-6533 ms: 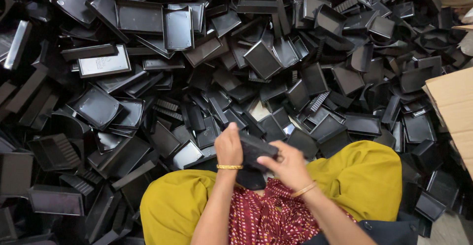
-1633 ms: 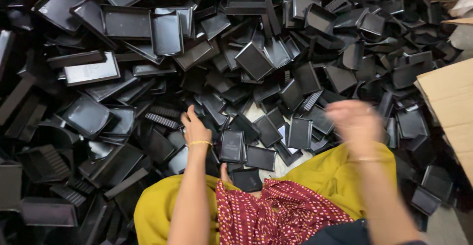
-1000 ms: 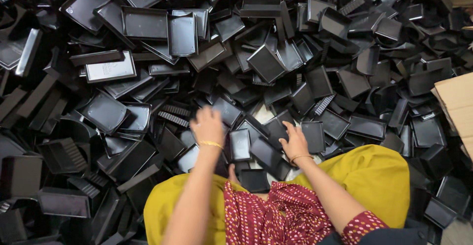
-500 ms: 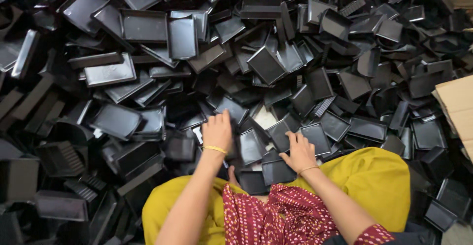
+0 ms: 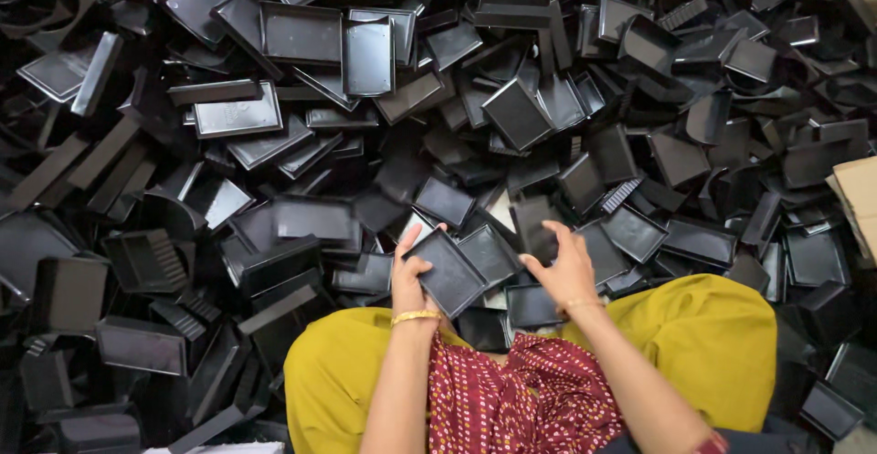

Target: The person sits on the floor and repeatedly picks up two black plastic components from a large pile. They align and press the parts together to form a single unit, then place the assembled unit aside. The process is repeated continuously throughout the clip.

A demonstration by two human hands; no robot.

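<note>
Black plastic trays (image 5: pixel 315 34) cover the whole floor in a loose heap, tilted and overlapping, with a cardboard box (image 5: pixel 859 203) at the right edge. At the near edge of the heap a person sits in yellow trousers (image 5: pixel 722 344) and a red patterned top (image 5: pixel 530 399).

The left hand (image 5: pixel 409 276) now grips a small square tray (image 5: pixel 448 271) by its left rim, thumb over the edge and fingers curled under, lifting it tilted off the pile in front of the knees. Half a second earlier that hand lay flat on the heap with nothing clearly raised, so a tray has just been picked out.

The right hand (image 5: pixel 566 267) has its fingers bent and pinched on the lower edge of a dark upright piece (image 5: pixel 534 226) just beside the lifted tray; before, it rested spread on the trays. Well earlier both hands worked one piece close to the lap, and since then they have reached out into the pile.
</note>
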